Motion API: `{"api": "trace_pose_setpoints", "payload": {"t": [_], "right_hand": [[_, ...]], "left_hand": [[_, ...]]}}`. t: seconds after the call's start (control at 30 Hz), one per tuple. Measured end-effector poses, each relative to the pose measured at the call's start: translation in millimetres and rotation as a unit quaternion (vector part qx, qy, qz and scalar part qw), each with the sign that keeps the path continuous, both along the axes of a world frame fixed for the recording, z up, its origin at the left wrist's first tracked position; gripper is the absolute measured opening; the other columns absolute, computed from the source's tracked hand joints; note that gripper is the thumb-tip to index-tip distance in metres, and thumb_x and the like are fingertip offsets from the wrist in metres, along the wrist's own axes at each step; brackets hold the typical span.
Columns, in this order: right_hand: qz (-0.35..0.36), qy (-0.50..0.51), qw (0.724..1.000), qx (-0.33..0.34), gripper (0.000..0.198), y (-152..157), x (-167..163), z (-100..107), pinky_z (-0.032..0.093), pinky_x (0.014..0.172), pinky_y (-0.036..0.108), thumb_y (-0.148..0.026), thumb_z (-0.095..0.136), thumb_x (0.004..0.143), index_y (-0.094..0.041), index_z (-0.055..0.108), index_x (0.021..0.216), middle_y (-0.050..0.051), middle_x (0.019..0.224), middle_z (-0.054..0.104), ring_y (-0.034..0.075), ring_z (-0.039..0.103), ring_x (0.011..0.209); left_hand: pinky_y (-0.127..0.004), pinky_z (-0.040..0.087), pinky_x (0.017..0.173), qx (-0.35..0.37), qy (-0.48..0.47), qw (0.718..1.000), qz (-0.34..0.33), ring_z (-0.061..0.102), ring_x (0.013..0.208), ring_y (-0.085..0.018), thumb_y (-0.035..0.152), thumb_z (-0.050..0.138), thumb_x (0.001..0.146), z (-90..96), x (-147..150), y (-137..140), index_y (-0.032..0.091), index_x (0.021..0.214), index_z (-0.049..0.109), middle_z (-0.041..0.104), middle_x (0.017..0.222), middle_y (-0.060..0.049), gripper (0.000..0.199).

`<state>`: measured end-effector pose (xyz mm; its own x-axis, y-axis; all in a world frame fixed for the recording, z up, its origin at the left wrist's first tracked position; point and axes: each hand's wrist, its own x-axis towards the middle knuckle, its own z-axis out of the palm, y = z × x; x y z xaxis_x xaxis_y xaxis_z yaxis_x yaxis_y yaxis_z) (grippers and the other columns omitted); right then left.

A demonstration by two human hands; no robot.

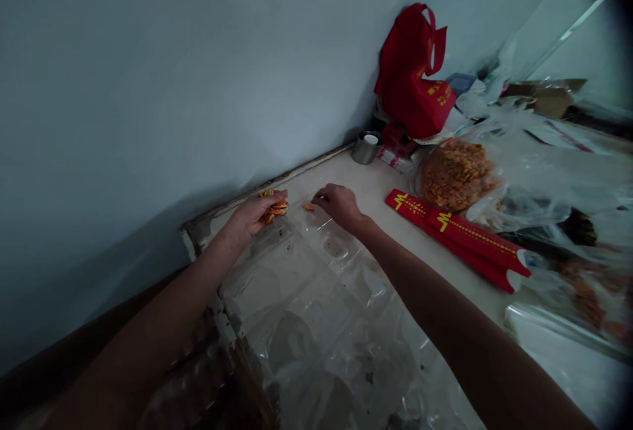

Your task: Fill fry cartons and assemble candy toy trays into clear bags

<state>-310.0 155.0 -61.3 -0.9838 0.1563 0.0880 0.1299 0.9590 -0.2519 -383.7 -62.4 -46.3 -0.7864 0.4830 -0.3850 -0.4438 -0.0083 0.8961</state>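
Observation:
My left hand (256,212) is closed around a bunch of small orange, yellow and green pieces (275,208), too small to name, above the far left corner of a clear plastic tray (301,308). The tray has moulded compartments. My right hand (340,204) is over the tray's far edge with its fingers curled together. Just left of its fingertips is one small orange piece (309,207); I cannot tell whether the fingers touch it. Anything inside the right-hand fingers is hidden.
Two long red boxes (455,235) lie right of my right hand. Behind them is a plastic bag of orange pieces (457,176). A metal cup (366,148) and a red bag (415,77) stand by the wall (198,74). Plastic bags cover the right side.

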Motion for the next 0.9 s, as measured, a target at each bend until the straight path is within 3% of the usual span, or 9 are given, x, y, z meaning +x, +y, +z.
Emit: {"api": "trace_pose_setpoints", "payload": {"t": [0.17, 0.3, 0.47, 0.63, 0.7, 0.77, 0.83, 0.9], "right_hand": [[0.037, -0.058, 0.995, 0.066, 0.028, -28, -7, -4, 0.048, 0.085, 0.034, -0.025, 0.049, 0.097, -0.019, 0.072, 0.113, 0.014, 0.115, 0.07, 0.025, 0.065, 0.104], [0.048, -0.072, 0.993, 0.085, 0.031, -33, -8, -8, 0.05, 0.084, 0.034, -0.023, 0.045, 0.097, -0.016, 0.072, 0.111, 0.017, 0.12, 0.067, 0.026, 0.066, 0.105], [0.043, -0.075, 0.994, 0.066, 0.025, -35, -12, -8, 0.049, 0.082, 0.033, -0.019, 0.054, 0.091, -0.014, 0.076, 0.1, 0.017, 0.109, 0.072, 0.027, 0.068, 0.101], [-0.017, -0.014, 1.0, 0.019, 0.024, -42, -1, 1, 0.048, 0.081, 0.03, -0.029, 0.059, 0.087, -0.018, 0.074, 0.102, 0.012, 0.107, 0.074, 0.024, 0.068, 0.099], [-0.054, 0.041, 0.995, -0.069, 0.023, -44, 12, 4, 0.048, 0.077, 0.027, -0.032, 0.058, 0.086, -0.02, 0.073, 0.099, 0.008, 0.1, 0.075, 0.02, 0.068, 0.092], [-0.082, 0.114, 0.96, -0.243, 0.018, -43, 28, 6, 0.049, 0.072, 0.025, -0.031, 0.062, 0.08, -0.019, 0.071, 0.09, 0.005, 0.089, 0.075, 0.017, 0.068, 0.081], [-0.095, 0.165, 0.876, -0.444, 0.021, -38, 43, 9, 0.05, 0.068, 0.025, -0.03, 0.067, 0.072, -0.018, 0.069, 0.088, 0.003, 0.081, 0.074, 0.016, 0.067, 0.074], [-0.098, 0.169, 0.793, -0.578, 0.034, -30, 59, 13, 0.05, 0.065, 0.026, -0.033, 0.074, 0.065, -0.016, 0.07, 0.095, 0.003, 0.076, 0.072, 0.016, 0.067, 0.069]], "left_hand": [[-0.021, 0.047, 0.052, 0.013, -0.001, 0.999, -0.035, 0.061, 0.057, -0.011, 0.025, 0.088, 0.059, -4.1, 6, 6, 0.015, 0.077, 0.069, 0.067, 0.07, 0.0, 0.028], [-0.021, 0.048, 0.054, -0.012, 0.023, 1.0, -0.015, 0.063, 0.06, -0.012, 0.025, 0.087, 0.059, -4.7, 8, 4, 0.016, 0.079, 0.071, 0.069, 0.072, -0.001, 0.027], [-0.021, 0.047, 0.053, -0.046, 0.071, 0.996, -0.007, 0.062, 0.058, -0.012, 0.021, 0.083, 0.063, -8.0, 6, 3, 0.016, 0.078, 0.074, 0.069, 0.069, -0.002, 0.018], [-0.021, 0.047, 0.054, -0.081, 0.134, 0.988, -0.019, 0.064, 0.059, -0.013, 0.023, 0.083, 0.064, -11.9, 7, 6, 0.016, 0.086, 0.078, 0.072, 0.072, -0.004, 0.023], [-0.021, 0.047, 0.056, -0.077, 0.137, 0.987, -0.037, 0.064, 0.061, -0.013, 0.027, 0.084, 0.065, -11.1, 11, 12, 0.016, 0.09, 0.078, 0.073, 0.075, -0.004, 0.028], [-0.022, 0.048, 0.06, -0.044, 0.139, 0.987, -0.069, 0.064, 0.064, -0.013, 0.031, 0.085, 0.065, -8.1, 19, 22, 0.016, 0.092, 0.078, 0.073, 0.078, -0.004, 0.032], [-0.023, 0.05, 0.066, -0.005, 0.149, 0.984, -0.094, 0.065, 0.068, -0.013, 0.033, 0.086, 0.064, -3.2, 29, 33, 0.016, 0.093, 0.077, 0.073, 0.081, -0.004, 0.035], [-0.023, 0.05, 0.068, 0.015, 0.174, 0.978, -0.112, 0.065, 0.07, -0.013, 0.035, 0.087, 0.064, 2.7, 37, 46, 0.016, 0.092, 0.076, 0.073, 0.081, -0.004, 0.036]]}}
